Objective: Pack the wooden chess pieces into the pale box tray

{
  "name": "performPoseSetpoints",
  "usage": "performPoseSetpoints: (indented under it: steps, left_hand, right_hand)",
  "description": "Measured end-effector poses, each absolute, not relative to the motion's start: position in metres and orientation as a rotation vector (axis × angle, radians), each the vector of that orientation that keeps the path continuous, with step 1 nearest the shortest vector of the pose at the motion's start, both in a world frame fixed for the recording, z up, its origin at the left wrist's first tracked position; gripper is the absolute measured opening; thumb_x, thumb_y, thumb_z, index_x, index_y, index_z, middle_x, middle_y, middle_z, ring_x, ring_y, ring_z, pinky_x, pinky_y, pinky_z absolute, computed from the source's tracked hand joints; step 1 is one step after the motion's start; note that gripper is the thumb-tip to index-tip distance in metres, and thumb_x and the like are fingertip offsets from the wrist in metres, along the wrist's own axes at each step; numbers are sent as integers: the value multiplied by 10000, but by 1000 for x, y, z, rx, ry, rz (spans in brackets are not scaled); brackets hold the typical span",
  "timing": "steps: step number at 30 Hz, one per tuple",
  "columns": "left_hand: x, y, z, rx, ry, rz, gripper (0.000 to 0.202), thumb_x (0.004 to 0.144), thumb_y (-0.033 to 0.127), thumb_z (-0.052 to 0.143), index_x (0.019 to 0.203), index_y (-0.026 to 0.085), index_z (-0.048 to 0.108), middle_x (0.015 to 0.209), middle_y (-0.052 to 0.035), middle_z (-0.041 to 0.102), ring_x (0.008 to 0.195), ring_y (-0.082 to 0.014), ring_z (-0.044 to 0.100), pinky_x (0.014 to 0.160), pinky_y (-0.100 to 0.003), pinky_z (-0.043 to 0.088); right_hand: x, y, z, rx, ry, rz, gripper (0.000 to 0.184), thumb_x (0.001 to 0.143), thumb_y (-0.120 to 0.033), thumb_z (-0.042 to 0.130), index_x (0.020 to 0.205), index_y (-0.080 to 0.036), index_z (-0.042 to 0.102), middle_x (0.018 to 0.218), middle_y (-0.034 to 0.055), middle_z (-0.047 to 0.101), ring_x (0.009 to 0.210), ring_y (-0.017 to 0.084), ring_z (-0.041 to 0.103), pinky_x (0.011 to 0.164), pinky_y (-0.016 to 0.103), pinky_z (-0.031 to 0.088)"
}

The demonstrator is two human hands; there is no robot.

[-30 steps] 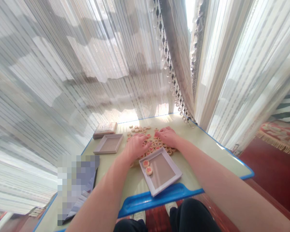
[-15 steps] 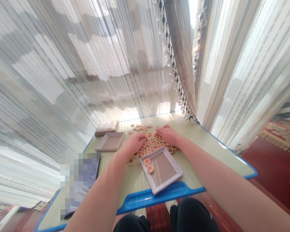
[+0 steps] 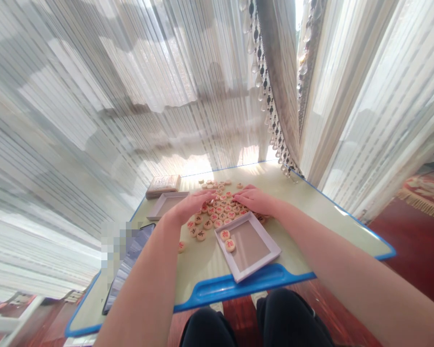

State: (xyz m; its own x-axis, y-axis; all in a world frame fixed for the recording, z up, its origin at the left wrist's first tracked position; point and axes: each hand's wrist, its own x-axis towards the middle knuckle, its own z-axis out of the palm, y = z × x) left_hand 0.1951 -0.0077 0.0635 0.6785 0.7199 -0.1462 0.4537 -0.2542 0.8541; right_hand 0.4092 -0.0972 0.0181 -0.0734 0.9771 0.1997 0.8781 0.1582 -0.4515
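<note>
Round wooden Chinese chess pieces (image 3: pixel 220 210) with red or black characters lie in a loose cluster on the pale table (image 3: pixel 304 241). At the cluster's left edge is my left hand (image 3: pixel 194 203), its fingers stretched over the nearest pieces. My right hand (image 3: pixel 253 198) rests on the right side of the cluster with fingers extended; pieces under its palm are hidden. Neither hand visibly grips a piece. Just in front of the cluster sits a shallow white box tray (image 3: pixel 251 248), turned at an angle. Two red-marked pieces (image 3: pixel 227 241) lie inside along its left wall.
A second shallow tray (image 3: pixel 162 206) stands at the far left, partly behind my left arm. Behind it lies a flat box (image 3: pixel 163 184). A dark-edged tablet or phone (image 3: pixel 130 265) is at the left. Sheer curtains (image 3: pixel 148 96) hang beyond the table, which has a blue rim.
My left hand has lifted and opened, moving left and away, uncovering several pieces on the left. My right hand stays over the right side. The whole view has shifted slightly.
</note>
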Motion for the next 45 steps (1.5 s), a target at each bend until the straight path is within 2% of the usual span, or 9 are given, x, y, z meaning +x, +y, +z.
performPoseSetpoints:
  steps: [6, 10, 15, 20, 23, 30, 35, 39, 45]
  left_hand:
    - [196, 4, 57, 2198, 1064, 536, 390, 818, 274, 438, 1173, 194, 578, 1098, -67, 667, 1008, -200, 601, 831, -284, 484]
    - [190, 4, 60, 2610, 1168, 122, 367, 699, 128, 465, 1003, 199, 660, 896, -47, 686, 743, -176, 627, 656, -245, 496]
    - [187, 0, 62, 2669, 1070, -27, 487, 620, 82, 480, 1061, 223, 633, 878, -25, 672, 664, -151, 606, 527, -206, 455]
    - [186, -2, 67, 2563, 1059, 134, 534, 567, 28, 441, 1035, 198, 635, 893, -28, 674, 785, -161, 622, 584, -200, 458]
    - [183, -6, 72, 2560, 1086, 170, 522, 571, 35, 444, 1024, 207, 638, 907, -29, 673, 804, -161, 621, 597, -199, 453]
    - [181, -14, 79, 2763, 1493, 32, 151, 686, 260, 525, 744, 193, 648, 790, -67, 679, 770, -203, 627, 657, -243, 456]
    - [179, -19, 84, 2633, 1627, -137, 258, 729, 380, 525, 626, 152, 590, 769, -140, 677, 767, -273, 653, 649, -319, 497]
    - [176, -16, 79, 2274, 1511, -297, 186, 658, 320, 615, 629, 144, 561, 644, -97, 659, 565, -230, 641, 546, -320, 518]
    - [176, -6, 69, 2289, 1365, -117, 219, 557, 187, 681, 743, 170, 566, 726, -34, 682, 614, -195, 658, 547, -249, 520]
  right_hand:
    - [407, -98, 17, -1680, -1989, 150, 382, 911, -361, 369, 1040, -223, 702, 1175, 16, 642, 1131, 218, 506, 1027, 347, 326]
    - [409, -95, 15, -1630, -1953, 53, 338, 881, -351, 433, 891, -199, 735, 992, 44, 704, 990, 209, 570, 939, 329, 392]
    - [408, -96, 15, -1647, -1942, 51, 296, 859, -331, 471, 883, -187, 728, 915, 60, 703, 922, 215, 571, 873, 333, 418]
    - [402, -105, 23, -1579, -1903, 186, 253, 816, -361, 532, 831, -193, 721, 886, 50, 691, 945, 212, 557, 872, 331, 408]
    - [397, -113, 29, -1592, -1921, 310, 206, 753, -363, 600, 726, -185, 701, 772, 33, 663, 851, 191, 571, 773, 299, 429]
    - [382, -125, 35, -1590, -2063, 520, 83, 661, -279, 665, 689, -200, 667, 740, -9, 656, 699, 131, 569, 615, 222, 410]
    - [378, -123, 29, -1639, -2037, 465, 33, 670, -234, 632, 677, -206, 648, 706, -33, 655, 673, 115, 566, 597, 206, 393]
    - [376, -122, 28, -1644, -2015, 428, 34, 663, -222, 626, 670, -203, 653, 694, -31, 650, 667, 114, 559, 592, 204, 385]
    - [378, -120, 26, -1655, -1971, 368, 68, 679, -248, 613, 666, -191, 648, 630, -34, 601, 591, 95, 498, 560, 206, 351]
